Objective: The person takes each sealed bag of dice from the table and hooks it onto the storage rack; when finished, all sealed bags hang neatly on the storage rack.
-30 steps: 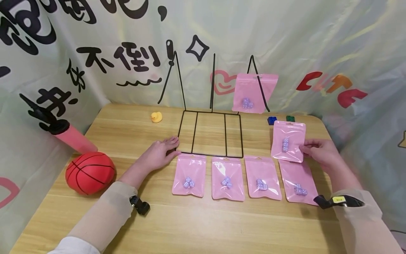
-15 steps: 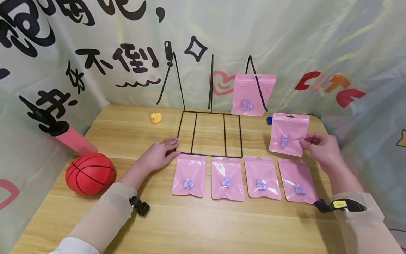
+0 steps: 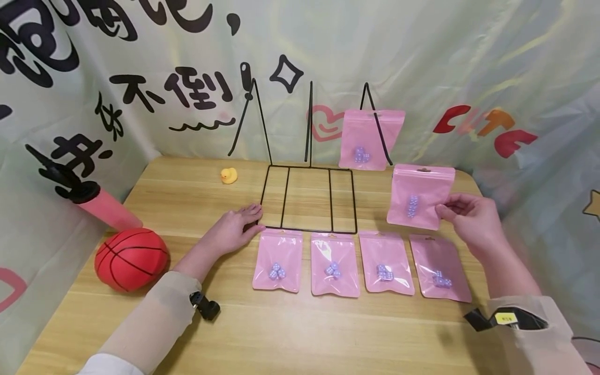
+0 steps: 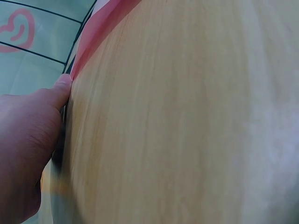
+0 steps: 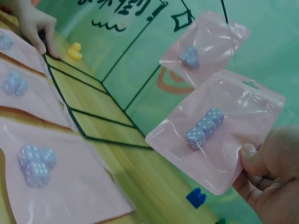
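In the head view my right hand (image 3: 473,216) pinches the right edge of a pink zip bag (image 3: 407,208) between thumb and fingers. Three dice (image 5: 204,128) lined up in a row show through its front in the right wrist view, and a hang hole is in its top. My left hand (image 3: 234,229) rests with extended fingers on the left front corner of a black wire rack (image 3: 309,230). Another pink bag (image 3: 351,130) with dice hangs on the rack's right hook (image 3: 382,138). The left and middle hooks carry nothing.
Several pink bags (image 3: 386,250) of dice lie in a row before the rack. Left stand a red ball (image 3: 131,259) with basketball lines and a pink cylinder with a black top (image 3: 110,208). A yellow duck (image 3: 228,175) and blue brick (image 5: 196,198) are farther back.
My right hand has lifted the pink bag from above the row's rightmost bag and brought it slightly left, nearer the hanging bag. My left hand has stayed at the rack corner.
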{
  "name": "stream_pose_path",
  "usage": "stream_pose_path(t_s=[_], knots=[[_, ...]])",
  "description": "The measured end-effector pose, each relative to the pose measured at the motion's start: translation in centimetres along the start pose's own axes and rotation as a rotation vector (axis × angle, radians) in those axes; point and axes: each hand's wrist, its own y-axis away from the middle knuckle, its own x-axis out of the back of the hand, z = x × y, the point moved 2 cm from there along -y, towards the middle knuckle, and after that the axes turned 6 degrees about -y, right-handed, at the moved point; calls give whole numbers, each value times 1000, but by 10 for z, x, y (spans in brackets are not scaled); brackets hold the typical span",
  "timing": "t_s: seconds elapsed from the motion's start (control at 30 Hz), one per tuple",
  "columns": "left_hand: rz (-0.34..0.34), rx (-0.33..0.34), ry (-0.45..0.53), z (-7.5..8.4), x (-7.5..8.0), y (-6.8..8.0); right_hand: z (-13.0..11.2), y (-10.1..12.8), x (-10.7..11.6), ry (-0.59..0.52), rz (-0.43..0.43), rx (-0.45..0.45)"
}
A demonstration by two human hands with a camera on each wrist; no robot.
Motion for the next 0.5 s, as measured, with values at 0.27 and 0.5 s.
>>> stream_pose_path(t_s=[0.27, 0.5], knots=[[-3, -7, -6, 0, 0, -1, -17, 12, -8, -18, -25, 90], [4, -13, -5, 0, 0, 0, -32, 23, -23, -103, -45, 221]])
